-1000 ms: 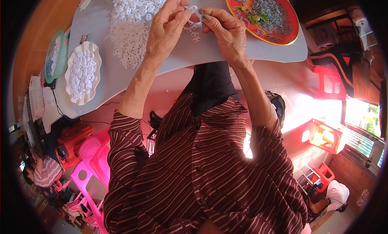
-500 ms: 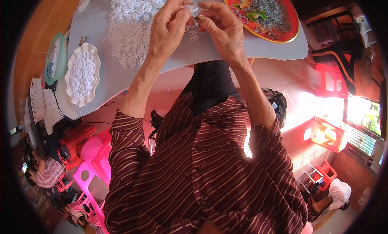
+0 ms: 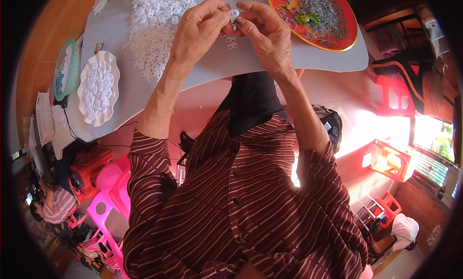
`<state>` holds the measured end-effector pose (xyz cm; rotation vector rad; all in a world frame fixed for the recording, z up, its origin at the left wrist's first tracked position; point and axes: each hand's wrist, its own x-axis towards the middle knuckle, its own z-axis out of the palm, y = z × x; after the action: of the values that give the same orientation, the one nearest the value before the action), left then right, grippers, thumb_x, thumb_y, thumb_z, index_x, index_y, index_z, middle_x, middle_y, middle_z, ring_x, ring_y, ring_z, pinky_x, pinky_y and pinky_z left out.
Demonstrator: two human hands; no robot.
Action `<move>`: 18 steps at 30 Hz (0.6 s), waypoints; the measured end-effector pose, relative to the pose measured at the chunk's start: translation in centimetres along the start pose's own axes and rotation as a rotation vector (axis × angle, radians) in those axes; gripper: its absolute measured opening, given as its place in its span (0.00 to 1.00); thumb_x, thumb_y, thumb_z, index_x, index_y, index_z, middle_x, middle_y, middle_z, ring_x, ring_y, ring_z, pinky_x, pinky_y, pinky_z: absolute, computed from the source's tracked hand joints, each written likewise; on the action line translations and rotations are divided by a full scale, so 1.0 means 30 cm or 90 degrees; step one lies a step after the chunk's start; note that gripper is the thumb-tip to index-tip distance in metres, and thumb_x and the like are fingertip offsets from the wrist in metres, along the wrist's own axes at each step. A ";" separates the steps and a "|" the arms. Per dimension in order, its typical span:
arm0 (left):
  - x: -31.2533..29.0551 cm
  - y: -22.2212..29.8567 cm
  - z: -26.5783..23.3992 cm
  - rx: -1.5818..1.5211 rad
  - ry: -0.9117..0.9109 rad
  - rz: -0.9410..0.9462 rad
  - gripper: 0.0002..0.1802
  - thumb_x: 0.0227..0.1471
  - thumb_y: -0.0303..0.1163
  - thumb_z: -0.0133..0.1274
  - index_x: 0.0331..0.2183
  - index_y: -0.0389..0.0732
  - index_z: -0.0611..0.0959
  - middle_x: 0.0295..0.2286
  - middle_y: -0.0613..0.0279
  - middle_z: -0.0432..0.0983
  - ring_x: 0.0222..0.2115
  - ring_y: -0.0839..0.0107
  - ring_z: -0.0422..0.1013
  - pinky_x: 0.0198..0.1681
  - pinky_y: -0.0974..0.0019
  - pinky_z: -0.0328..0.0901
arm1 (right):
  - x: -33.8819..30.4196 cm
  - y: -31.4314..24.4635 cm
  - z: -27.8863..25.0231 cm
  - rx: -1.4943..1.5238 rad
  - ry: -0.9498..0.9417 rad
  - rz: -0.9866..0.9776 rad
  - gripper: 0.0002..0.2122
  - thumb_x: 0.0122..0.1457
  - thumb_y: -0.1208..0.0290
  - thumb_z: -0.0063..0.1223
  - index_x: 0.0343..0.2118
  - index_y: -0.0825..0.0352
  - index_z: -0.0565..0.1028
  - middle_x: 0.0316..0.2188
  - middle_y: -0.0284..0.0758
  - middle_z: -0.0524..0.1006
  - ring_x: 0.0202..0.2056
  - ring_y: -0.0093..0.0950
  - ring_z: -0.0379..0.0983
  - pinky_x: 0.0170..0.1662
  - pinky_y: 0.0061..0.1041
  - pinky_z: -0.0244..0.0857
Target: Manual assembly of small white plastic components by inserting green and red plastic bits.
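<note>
Head view: find the small white looped piece (image 3: 234, 13) at the fingertips, above the near part of the desk (image 3: 212, 64). Seemingly pinched by the closed fingertips of the left hand (image 3: 198, 32); met from the other side by the bent thumb and forefinger of the right hand (image 3: 271, 35). Impossible to tell from here if gripped on that side too, or if holding anything smaller.

Best to pinch lightly near the edge, leave the opening uncovered, hold steady with the left and make fine adjustments with the right, without squeezing hard enough to slip or bend.

Watch for the loose white pieces (image 3: 232, 42) just below, easily brushed by low fingers. To the left, note the spread heap (image 3: 153, 50), then the wavy-edged dish (image 3: 95, 121), full of white pieces, and the green basket (image 3: 74, 69) beyond. Beside the right hand, avoid knocking the red tray (image 3: 283, 24), loaded with thin grey bits (image 3: 325, 13). Little elbow room there.
</note>
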<state>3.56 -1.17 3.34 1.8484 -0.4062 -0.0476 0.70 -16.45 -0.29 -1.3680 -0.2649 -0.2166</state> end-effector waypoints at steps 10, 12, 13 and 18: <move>0.002 -0.004 -0.006 0.062 -0.056 0.028 0.16 0.56 0.40 0.41 0.28 0.37 0.75 0.15 0.64 0.71 0.18 0.77 0.65 0.23 0.72 0.59 | -0.003 -0.009 0.005 -0.018 0.009 0.014 0.13 0.55 0.79 0.51 0.44 0.72 0.69 0.30 0.34 0.75 0.34 0.20 0.73 0.38 0.19 0.71; 0.001 0.000 -0.002 0.073 -0.068 0.037 0.17 0.57 0.40 0.40 0.28 0.37 0.75 0.15 0.64 0.70 0.18 0.77 0.64 0.23 0.72 0.59 | -0.001 -0.007 0.003 -0.013 0.011 0.011 0.13 0.55 0.79 0.52 0.44 0.72 0.69 0.31 0.34 0.75 0.34 0.20 0.73 0.38 0.19 0.71; 0.001 0.001 0.000 0.084 -0.081 0.045 0.17 0.58 0.41 0.40 0.28 0.37 0.74 0.15 0.64 0.70 0.17 0.77 0.64 0.23 0.72 0.59 | -0.001 -0.005 0.001 0.010 0.011 0.009 0.13 0.55 0.78 0.52 0.43 0.72 0.69 0.30 0.34 0.75 0.34 0.20 0.73 0.38 0.19 0.71; -0.005 -0.034 0.023 0.086 0.015 0.102 0.16 0.58 0.40 0.41 0.29 0.37 0.74 0.15 0.65 0.68 0.17 0.77 0.63 0.23 0.72 0.60 | 0.000 -0.001 0.003 0.032 0.009 0.009 0.13 0.55 0.78 0.52 0.43 0.72 0.69 0.30 0.34 0.75 0.32 0.20 0.73 0.37 0.18 0.70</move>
<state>3.50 -1.50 2.14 1.9412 -0.5514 0.1137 0.69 -16.35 -0.25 -1.3184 -0.2478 -0.2060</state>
